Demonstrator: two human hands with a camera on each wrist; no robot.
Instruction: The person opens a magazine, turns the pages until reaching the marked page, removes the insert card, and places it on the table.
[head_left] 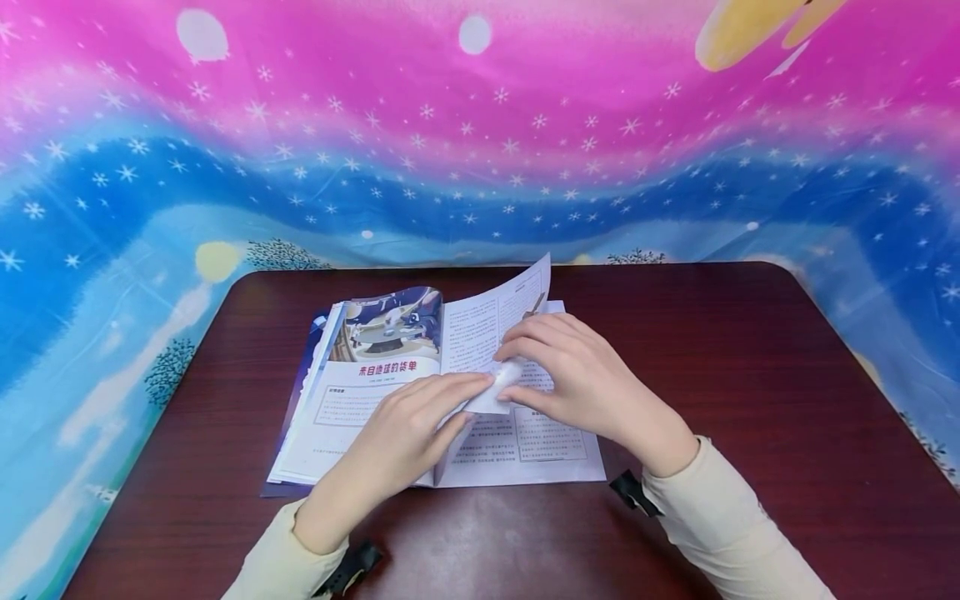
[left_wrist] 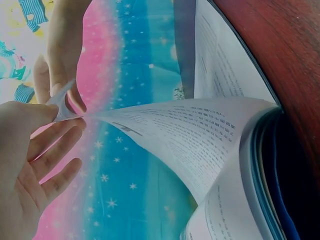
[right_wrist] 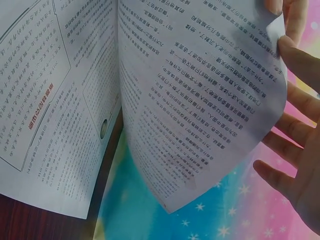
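Observation:
A magazine (head_left: 397, 417) lies spread on the table, with one page (head_left: 476, 325) lifted from its right half and curving upward. My left hand (head_left: 408, 421) pinches that page's lower outer part between thumb and fingers. Opposite it, my right hand (head_left: 577, 367) pinches the same edge, thumb below and fingers above. Between both hands a small piece of the page is bent over, and this folded corner (left_wrist: 64, 107) shows in the left wrist view. In the right wrist view the lifted page (right_wrist: 200, 100) stands away from the printed page beneath it.
A dark reddish-brown table (head_left: 750, 358) surrounds the magazine. Behind and beside it hangs a pink and blue cloth (head_left: 480, 167) with snowflake prints. Black straps (head_left: 633, 492) sit at the wrists, by the pale sleeves (head_left: 727, 525).

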